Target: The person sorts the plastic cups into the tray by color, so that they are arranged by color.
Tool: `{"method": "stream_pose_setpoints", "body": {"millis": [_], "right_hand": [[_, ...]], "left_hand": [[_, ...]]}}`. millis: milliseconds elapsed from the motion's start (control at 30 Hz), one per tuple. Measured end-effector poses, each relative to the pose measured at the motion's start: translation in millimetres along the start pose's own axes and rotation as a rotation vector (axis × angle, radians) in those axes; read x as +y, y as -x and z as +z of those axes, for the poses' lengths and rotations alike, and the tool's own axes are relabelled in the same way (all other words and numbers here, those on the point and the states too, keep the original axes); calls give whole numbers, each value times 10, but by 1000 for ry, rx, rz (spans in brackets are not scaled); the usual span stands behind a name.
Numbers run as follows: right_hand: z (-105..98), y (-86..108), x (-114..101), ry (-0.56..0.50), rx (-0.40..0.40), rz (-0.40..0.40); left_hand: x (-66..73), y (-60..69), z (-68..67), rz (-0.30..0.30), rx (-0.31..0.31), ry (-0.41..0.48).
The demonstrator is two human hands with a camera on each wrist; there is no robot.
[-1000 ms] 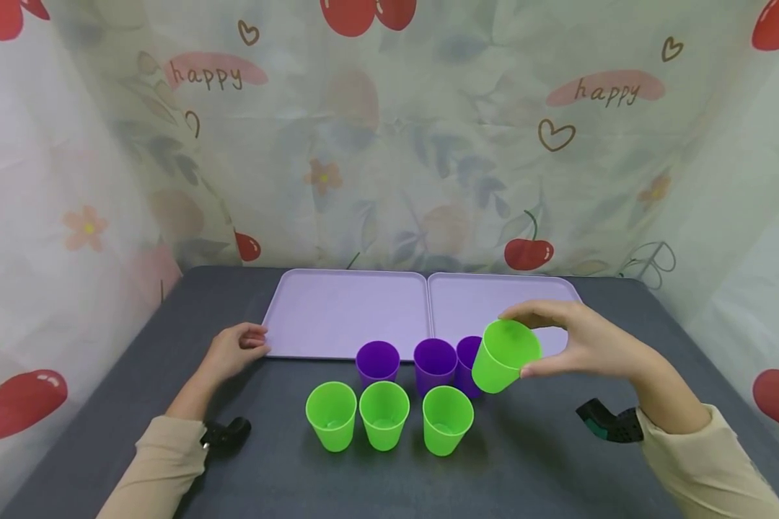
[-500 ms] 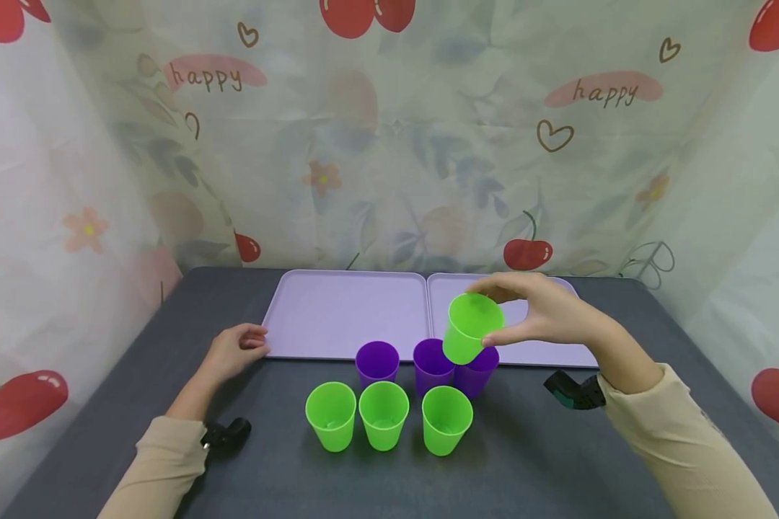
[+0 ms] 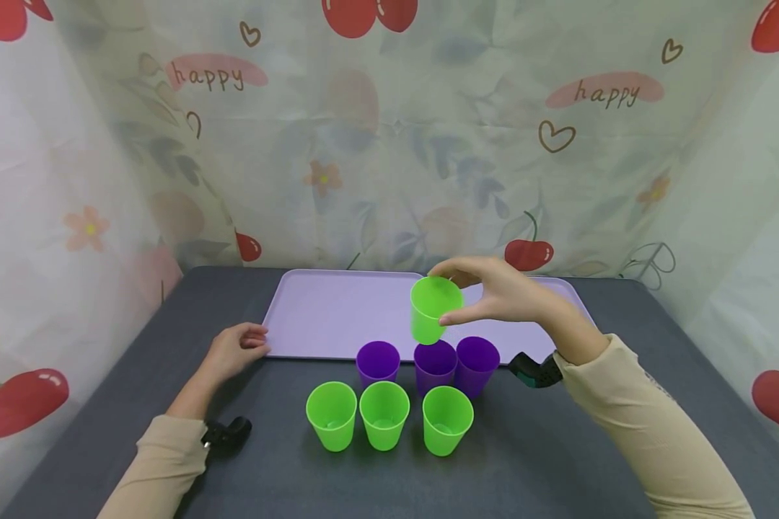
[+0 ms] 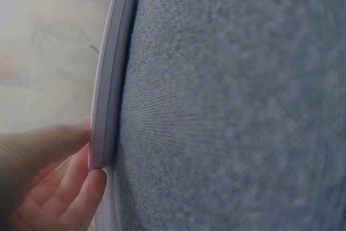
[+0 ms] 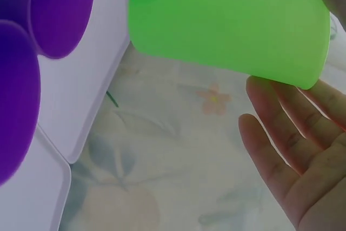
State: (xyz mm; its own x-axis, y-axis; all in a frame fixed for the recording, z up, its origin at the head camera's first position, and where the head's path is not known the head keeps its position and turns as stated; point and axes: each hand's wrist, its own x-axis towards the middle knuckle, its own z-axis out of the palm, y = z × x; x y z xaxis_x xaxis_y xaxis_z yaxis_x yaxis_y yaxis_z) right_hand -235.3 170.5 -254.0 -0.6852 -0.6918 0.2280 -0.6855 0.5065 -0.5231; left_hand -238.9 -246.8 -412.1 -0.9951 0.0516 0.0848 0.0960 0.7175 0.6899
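Observation:
My right hand [image 3: 493, 288] holds a green cup [image 3: 426, 317] near its rim, between thumb and fingers. The cup hangs above the purple cups, over the seam of the two lilac trays, its mouth tipped slightly toward the camera. In the right wrist view the same green cup [image 5: 227, 25] lies sideways across the top, with fingertips under its rim. At the left, my left hand [image 3: 236, 349] pinches the near left corner of the left lilac tray [image 3: 344, 310]. The left wrist view shows fingertips on both sides of that tray corner [image 4: 102, 150].
Three purple cups, left [image 3: 378, 364], middle [image 3: 435, 369] and right [image 3: 477, 367], stand at the trays' front edge. Before them stand three green cups, left [image 3: 332, 418], middle [image 3: 384, 417] and right [image 3: 447, 422]. A patterned curtain [image 3: 396, 144] hangs behind the dark table [image 3: 285, 476].
My right hand has carried the green cup left and a little up, from the right of the purple cups to above the middle one. The left hand has stayed at the tray corner.

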Motion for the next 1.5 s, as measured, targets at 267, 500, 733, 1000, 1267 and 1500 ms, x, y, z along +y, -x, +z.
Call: {"method": "stream_pose_setpoints", "body": {"millis": [267, 500, 733, 1000, 1267, 1500], "right_hand": [[147, -286, 9, -63, -28, -22], [266, -517, 3, -61, -31, -2], [392, -737, -10, -61, -46, 9], [540, -970, -39, -81, -68, -2], [702, -1191, -78, -59, -102, 17], [847, -1350, -128, -44, -126, 28]], "left_hand": [[10, 8, -1, 11, 7, 1], [19, 15, -1, 7, 5, 6], [17, 13, -4, -9, -5, 7], [28, 14, -7, -13, -12, 9], [19, 4, -7, -15, -13, 7], [0, -9, -1, -18, -13, 9]]}}
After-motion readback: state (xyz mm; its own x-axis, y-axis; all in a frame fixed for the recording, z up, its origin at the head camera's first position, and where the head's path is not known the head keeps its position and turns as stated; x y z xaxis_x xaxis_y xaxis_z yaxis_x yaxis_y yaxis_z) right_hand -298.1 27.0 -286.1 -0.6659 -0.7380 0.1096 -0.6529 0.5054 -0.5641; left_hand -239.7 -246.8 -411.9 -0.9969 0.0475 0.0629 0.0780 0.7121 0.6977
